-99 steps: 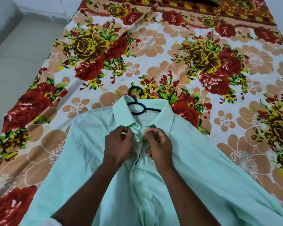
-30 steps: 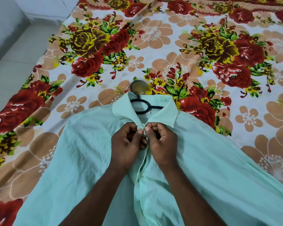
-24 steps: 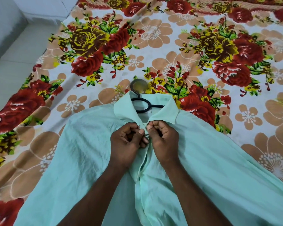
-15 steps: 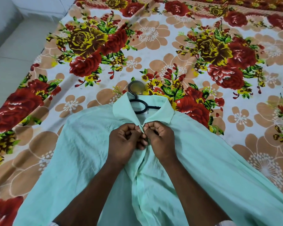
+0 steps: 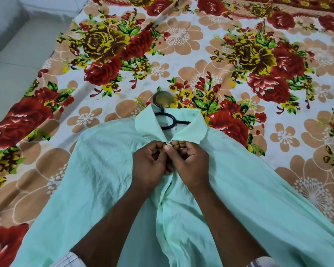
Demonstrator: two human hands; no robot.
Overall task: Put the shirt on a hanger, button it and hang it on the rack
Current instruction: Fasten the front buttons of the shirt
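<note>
Both hands pinch the mint-green shirt (image 5: 96, 180) where its two front edges meet, just on the near side of the black hanger (image 5: 181, 122). Left hand (image 5: 149, 166) has its fingers curled round one edge of the cloth. Right hand (image 5: 192, 163) is curled as well, with its thumb pressed against the bunched fabric at the meeting point. The two hands touch each other there. Whether a button sits between the fingertips cannot be told.

The shirt lies front up, spread wide to either side of the hanger. The hanger's hook pokes out past the collar (image 5: 194, 130), and its neck shows inside the collar's opening. Under the hanger and shirt lies a floral bedsheet (image 5: 181, 45). Well to the left of the hanger is pale floor (image 5: 14, 60).
</note>
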